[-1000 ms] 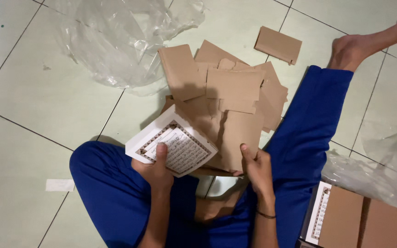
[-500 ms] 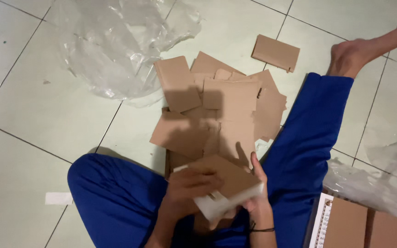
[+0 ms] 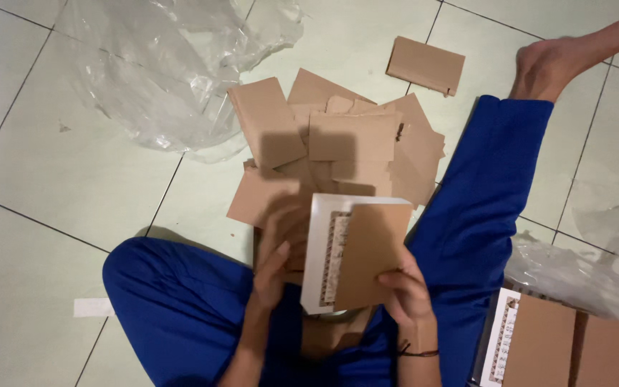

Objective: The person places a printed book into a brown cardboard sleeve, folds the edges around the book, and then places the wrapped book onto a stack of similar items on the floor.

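Observation:
I sit on a tiled floor in blue trousers. My right hand (image 3: 406,290) grips the lower right edge of a white card with a patterned border (image 3: 322,251), over which a brown paper sleeve (image 3: 370,254) lies. My left hand (image 3: 279,247) is against the card's left edge, fingers curled behind it. A pile of brown paper envelopes (image 3: 338,140) lies on the floor just beyond my hands.
Crumpled clear plastic sheets (image 3: 173,64) lie at the upper left and at the right (image 3: 589,265). A lone brown envelope (image 3: 425,64) rests farther out. A stack of bordered cards in brown sleeves (image 3: 560,344) sits at the lower right. My bare foot (image 3: 549,68) is upper right.
The card was flat with its printed face up in my left hand. It has since been turned and raised upright, with the brown sleeve now over it, held by both hands.

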